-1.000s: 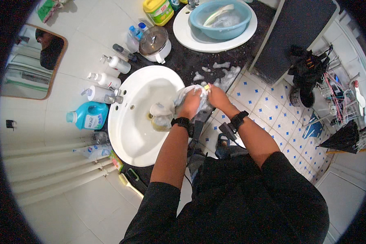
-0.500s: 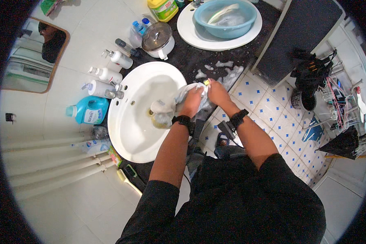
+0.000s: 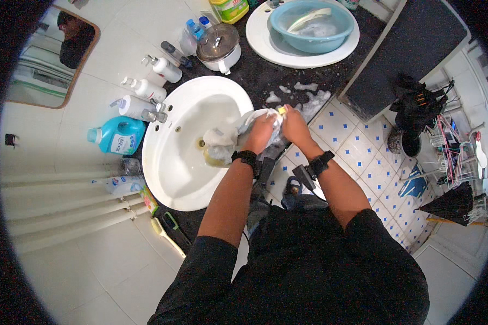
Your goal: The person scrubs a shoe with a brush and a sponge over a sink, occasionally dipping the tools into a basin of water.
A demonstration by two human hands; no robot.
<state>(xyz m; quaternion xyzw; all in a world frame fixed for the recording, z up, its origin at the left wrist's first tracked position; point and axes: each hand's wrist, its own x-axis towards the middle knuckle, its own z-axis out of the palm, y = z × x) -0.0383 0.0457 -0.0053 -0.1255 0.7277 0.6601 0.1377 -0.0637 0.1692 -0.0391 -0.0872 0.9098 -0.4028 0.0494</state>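
A wet, soapy white cloth [image 3: 245, 125] is bunched at the right rim of the near washbasin [image 3: 165, 187]. My left hand [image 3: 259, 134] is closed around it. Beside it, my right hand [image 3: 296, 127] is closed, with a small yellow block [image 3: 282, 110] showing at its fingertips, pressed close to the cloth. Whether the block is soap I cannot tell. Another sudsy whitish cloth bundle [image 3: 220, 142] lies in the basin by the drain, with a yellowish part below it.
Foam [image 3: 315, 102] lies on the dark counter [image 3: 265, 81]. A blue tub [image 3: 312, 40] of sudsy water sits in the far basin. Along the wall stand a lidded pot [image 3: 218, 49], pump bottles [image 3: 165, 69] and a blue detergent jug [image 3: 119, 135]. A brush [image 3: 167, 237] lies nearer me.
The view has shifted slightly. Both hands keep hold at the basin's right rim, with the left hand a little lower against the cloth and the yellow block still at the right fingertips.
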